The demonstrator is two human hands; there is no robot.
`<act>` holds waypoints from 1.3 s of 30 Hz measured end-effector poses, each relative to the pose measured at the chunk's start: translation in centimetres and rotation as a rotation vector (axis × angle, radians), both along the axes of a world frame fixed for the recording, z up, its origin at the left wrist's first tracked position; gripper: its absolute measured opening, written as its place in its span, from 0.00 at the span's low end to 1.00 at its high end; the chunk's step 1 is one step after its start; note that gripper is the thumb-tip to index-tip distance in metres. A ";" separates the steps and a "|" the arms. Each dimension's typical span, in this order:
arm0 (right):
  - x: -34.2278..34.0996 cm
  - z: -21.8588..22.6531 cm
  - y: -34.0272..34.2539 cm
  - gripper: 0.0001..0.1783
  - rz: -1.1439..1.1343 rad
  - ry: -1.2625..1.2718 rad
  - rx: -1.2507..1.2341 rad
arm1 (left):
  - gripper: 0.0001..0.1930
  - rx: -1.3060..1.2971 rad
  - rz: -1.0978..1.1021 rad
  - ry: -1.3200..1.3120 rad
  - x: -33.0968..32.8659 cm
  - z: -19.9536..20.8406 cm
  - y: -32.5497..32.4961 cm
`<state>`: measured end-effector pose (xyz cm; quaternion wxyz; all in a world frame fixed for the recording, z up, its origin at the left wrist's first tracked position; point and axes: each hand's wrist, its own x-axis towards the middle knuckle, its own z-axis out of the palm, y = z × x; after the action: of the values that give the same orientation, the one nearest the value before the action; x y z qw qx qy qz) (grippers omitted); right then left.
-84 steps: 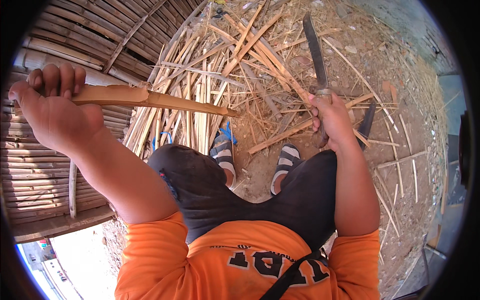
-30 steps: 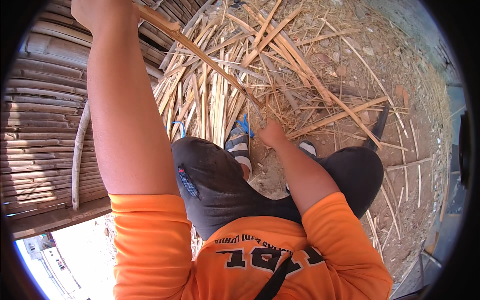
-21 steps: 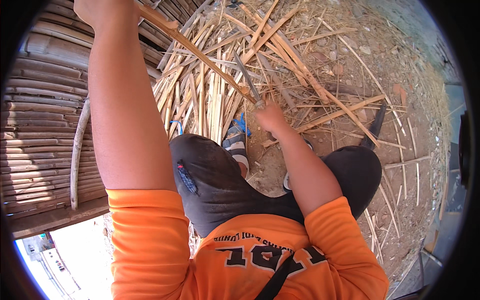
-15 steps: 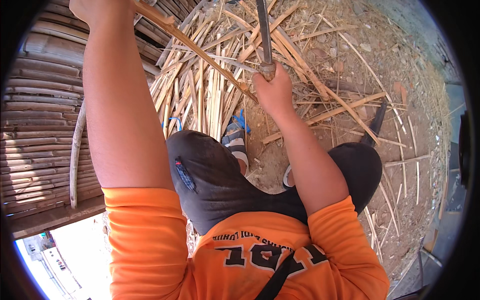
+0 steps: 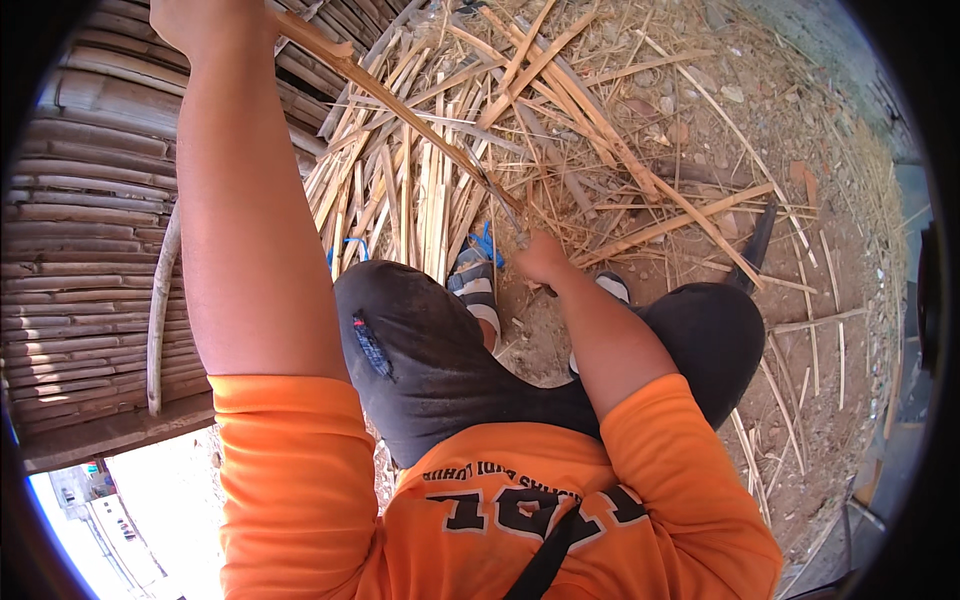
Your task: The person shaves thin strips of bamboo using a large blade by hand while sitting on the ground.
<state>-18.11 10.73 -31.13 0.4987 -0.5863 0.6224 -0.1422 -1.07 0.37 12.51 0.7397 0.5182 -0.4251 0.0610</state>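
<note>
My left hand point(image 5: 210, 18) is at the top left edge, closed on a long bamboo strip point(image 5: 395, 100); its fingers are partly cut off by the picture's edge. The strip slants down to the right, with a splinter raised near its upper part. Between my knees, my right hand point(image 5: 543, 258) is wrapped round the handle of a machete. The machete's blade point(image 5: 511, 207) shows only in part, foreshortened at the lower end of the strip; whether it touches the strip is hard to tell.
Split bamboo strips point(image 5: 425, 200) lie heaped ahead of my feet, with more scattered over the dirt floor point(image 5: 690, 260). A bamboo slat wall point(image 5: 90, 230) runs along the left. A dark flat piece point(image 5: 757, 240) lies by my right knee. Blue cord point(image 5: 487, 243) is near my left sandal point(image 5: 474, 285).
My right hand has come down toward me with the machete, and the blade has swung from upright to near the strip's lower end. My left hand has barely shifted.
</note>
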 end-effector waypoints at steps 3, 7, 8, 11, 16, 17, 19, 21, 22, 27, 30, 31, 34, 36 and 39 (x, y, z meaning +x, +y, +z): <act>-2.3 -0.9 -0.9 0.20 -0.160 -0.331 0.368 | 0.36 -0.040 -0.038 0.021 -1.7 -0.4 -0.6; -1.9 6.1 -2.7 0.18 -0.161 -0.120 0.138 | 0.36 -0.101 0.018 -0.038 -1.0 -0.8 -1.5; -1.7 8.2 -2.7 0.18 -0.235 -0.099 -0.004 | 0.36 -0.061 0.034 -0.045 -1.1 -0.4 -1.3; -1.3 13.1 -3.9 0.19 -0.321 -0.193 -0.414 | 0.36 0.068 0.110 -0.081 -0.1 0.3 -0.3; 0.4 16.5 -2.4 0.17 -0.443 -0.386 -0.556 | 0.36 0.089 0.068 0.121 -1.7 1.3 1.0; 0.5 13.3 -1.9 0.17 -0.416 -0.358 -0.532 | 0.36 0.081 0.070 0.107 -2.0 1.4 0.9; -0.5 4.3 -0.7 0.18 -0.214 -0.036 -0.342 | 0.34 0.055 0.030 0.097 -2.7 0.9 -0.6; -0.5 -0.8 0.8 0.20 -0.063 0.222 -0.143 | 0.31 0.026 -0.024 0.093 -1.4 0.6 -1.6; 0.1 -1.1 0.7 0.21 -0.107 0.202 -0.122 | 0.30 0.002 -0.054 0.095 -0.4 0.3 -1.5; -1.4 -0.3 0.2 0.17 -0.018 0.147 -0.060 | 0.24 -0.005 -0.205 0.138 2.3 -1.0 -3.4; -1.4 0.2 -0.4 0.14 -0.066 -0.078 0.149 | 0.21 -0.006 -0.258 0.153 3.6 -0.5 -3.4; -1.6 0.7 -0.6 0.14 -0.106 -0.157 0.242 | 0.21 -0.005 -0.279 0.161 3.8 -0.5 -3.6; -1.8 2.9 -1.5 0.14 -0.091 -0.154 0.214 | 0.21 -0.016 -0.315 0.173 4.8 -0.7 -4.0; -2.5 6.0 -3.0 0.20 0.033 0.045 0.123 | 0.22 -0.023 -0.327 0.177 5.4 -1.2 -4.4; -2.7 8.9 -4.2 0.27 -0.068 0.156 -0.331 | 0.24 -0.036 -0.352 0.176 5.9 -1.2 -4.8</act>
<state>-20.77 6.51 -22.19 0.3406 -0.6483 0.6467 -0.2133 4.85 -4.41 11.28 0.7824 0.4258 -0.4417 -0.1071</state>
